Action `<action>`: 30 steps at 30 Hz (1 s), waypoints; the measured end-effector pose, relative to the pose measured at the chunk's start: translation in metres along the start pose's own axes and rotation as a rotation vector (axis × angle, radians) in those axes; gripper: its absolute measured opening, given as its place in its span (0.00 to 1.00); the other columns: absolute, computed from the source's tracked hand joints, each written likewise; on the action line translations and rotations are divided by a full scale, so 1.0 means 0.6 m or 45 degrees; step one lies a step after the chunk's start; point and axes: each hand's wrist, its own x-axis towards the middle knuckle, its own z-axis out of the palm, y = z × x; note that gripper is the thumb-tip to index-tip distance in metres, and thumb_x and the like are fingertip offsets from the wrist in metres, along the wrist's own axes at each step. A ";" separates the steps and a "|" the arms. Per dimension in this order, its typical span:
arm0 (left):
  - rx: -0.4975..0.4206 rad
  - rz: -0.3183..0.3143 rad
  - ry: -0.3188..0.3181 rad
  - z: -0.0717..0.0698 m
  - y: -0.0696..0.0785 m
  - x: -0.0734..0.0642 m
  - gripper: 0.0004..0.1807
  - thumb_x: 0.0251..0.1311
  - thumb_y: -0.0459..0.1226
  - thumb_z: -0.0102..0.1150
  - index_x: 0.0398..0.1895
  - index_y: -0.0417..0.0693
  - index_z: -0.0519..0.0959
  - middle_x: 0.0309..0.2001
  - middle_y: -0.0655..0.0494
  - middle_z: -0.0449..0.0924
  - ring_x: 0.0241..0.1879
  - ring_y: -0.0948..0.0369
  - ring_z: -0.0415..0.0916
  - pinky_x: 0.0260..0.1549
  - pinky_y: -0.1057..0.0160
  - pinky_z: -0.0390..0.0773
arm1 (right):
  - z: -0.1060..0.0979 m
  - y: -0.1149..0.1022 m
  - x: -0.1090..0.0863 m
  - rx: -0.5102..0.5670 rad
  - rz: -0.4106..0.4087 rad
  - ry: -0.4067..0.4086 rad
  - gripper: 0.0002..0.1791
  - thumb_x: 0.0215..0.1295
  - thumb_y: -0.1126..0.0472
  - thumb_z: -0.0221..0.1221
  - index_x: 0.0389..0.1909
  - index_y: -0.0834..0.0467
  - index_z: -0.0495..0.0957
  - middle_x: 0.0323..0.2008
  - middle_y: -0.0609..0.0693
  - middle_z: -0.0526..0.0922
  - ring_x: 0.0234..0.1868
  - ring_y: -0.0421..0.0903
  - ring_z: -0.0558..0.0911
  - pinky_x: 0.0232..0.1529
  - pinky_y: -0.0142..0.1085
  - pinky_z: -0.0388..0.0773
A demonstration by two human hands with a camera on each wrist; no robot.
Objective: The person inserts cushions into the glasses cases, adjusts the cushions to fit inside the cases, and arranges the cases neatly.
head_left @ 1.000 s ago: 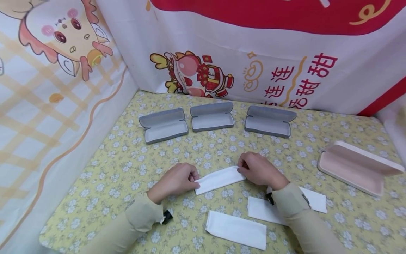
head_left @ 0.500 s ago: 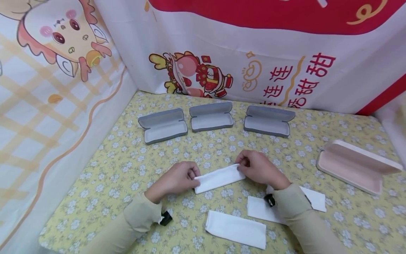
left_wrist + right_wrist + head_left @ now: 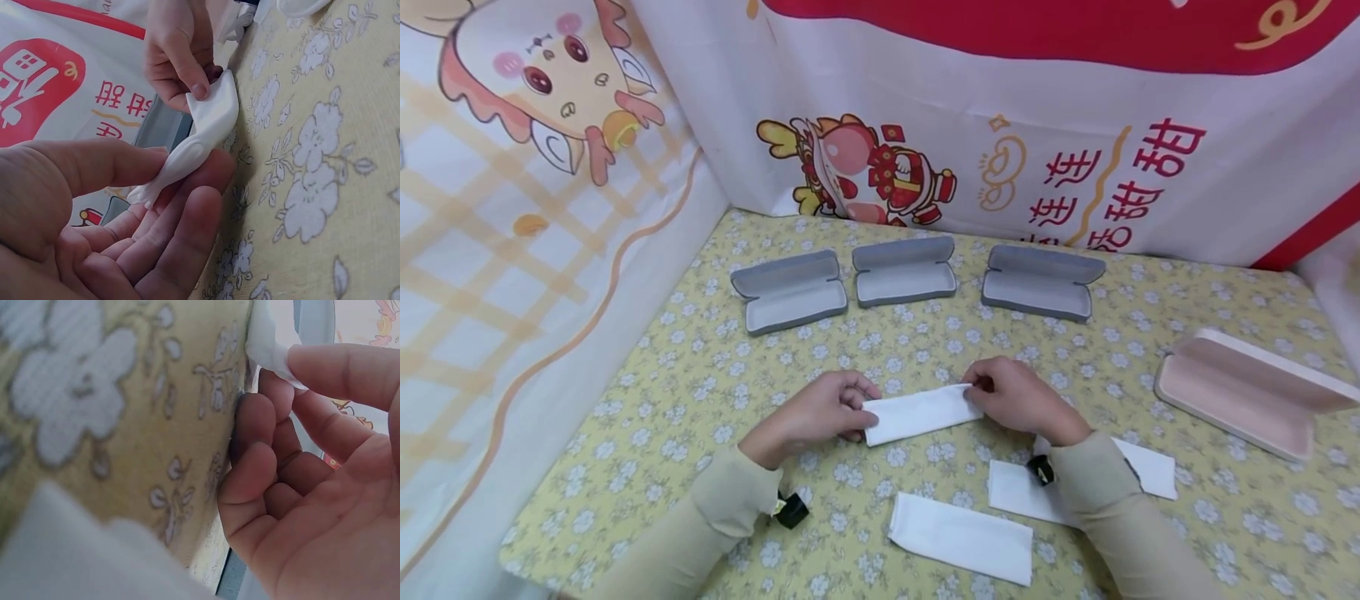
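Note:
A white folded cloth (image 3: 921,414) stretches as a narrow strip between both hands, over the middle of the table. My left hand (image 3: 829,408) pinches its left end; in the left wrist view the thumb presses on top and the fingers lie beneath the cloth (image 3: 187,153). The other end is pinched by my right hand (image 3: 1017,398), whose thumb and index finger hold a corner in the right wrist view. Nearer the front lies a second folded white cloth (image 3: 962,537). Further folded white cloth (image 3: 1018,490) lies under the right forearm, partly hidden by the sleeve.
Three grey glasses cases stand open at the back: a left one (image 3: 795,292), a middle one (image 3: 904,271) and a right one (image 3: 1037,282). An open pink case (image 3: 1240,404) sits at the right. Printed fabric (image 3: 925,50) hangs behind the flowered table (image 3: 685,400).
The left hand has risen slightly in the head view, bringing the cloth's left end up and a little rightward. The right hand keeps its pinch, almost in place.

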 end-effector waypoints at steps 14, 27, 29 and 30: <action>-0.155 -0.035 -0.031 -0.005 -0.008 0.008 0.18 0.63 0.26 0.65 0.56 0.32 0.76 0.37 0.44 0.81 0.32 0.54 0.83 0.36 0.53 0.87 | -0.004 0.007 0.001 0.362 0.068 -0.038 0.08 0.77 0.61 0.54 0.41 0.60 0.79 0.31 0.57 0.77 0.28 0.52 0.73 0.28 0.41 0.72; -0.183 -0.069 -0.022 -0.005 -0.009 0.007 0.13 0.64 0.27 0.64 0.50 0.30 0.78 0.38 0.42 0.80 0.33 0.53 0.83 0.36 0.54 0.87 | 0.005 -0.008 -0.003 -0.042 0.258 0.063 0.17 0.65 0.53 0.67 0.20 0.56 0.79 0.18 0.49 0.76 0.16 0.45 0.71 0.17 0.36 0.68; -0.195 -0.070 -0.030 -0.005 -0.009 0.007 0.13 0.64 0.27 0.64 0.50 0.30 0.78 0.38 0.41 0.81 0.34 0.52 0.84 0.37 0.53 0.87 | 0.006 -0.010 -0.004 -0.064 0.259 0.052 0.18 0.66 0.55 0.67 0.17 0.56 0.78 0.17 0.48 0.75 0.16 0.44 0.70 0.16 0.35 0.67; -0.200 -0.072 -0.033 -0.005 -0.009 0.007 0.13 0.64 0.27 0.64 0.50 0.30 0.78 0.38 0.41 0.81 0.34 0.52 0.84 0.37 0.53 0.87 | 0.006 -0.011 -0.005 -0.063 0.261 0.044 0.19 0.66 0.55 0.67 0.17 0.56 0.77 0.17 0.48 0.74 0.16 0.44 0.70 0.16 0.35 0.67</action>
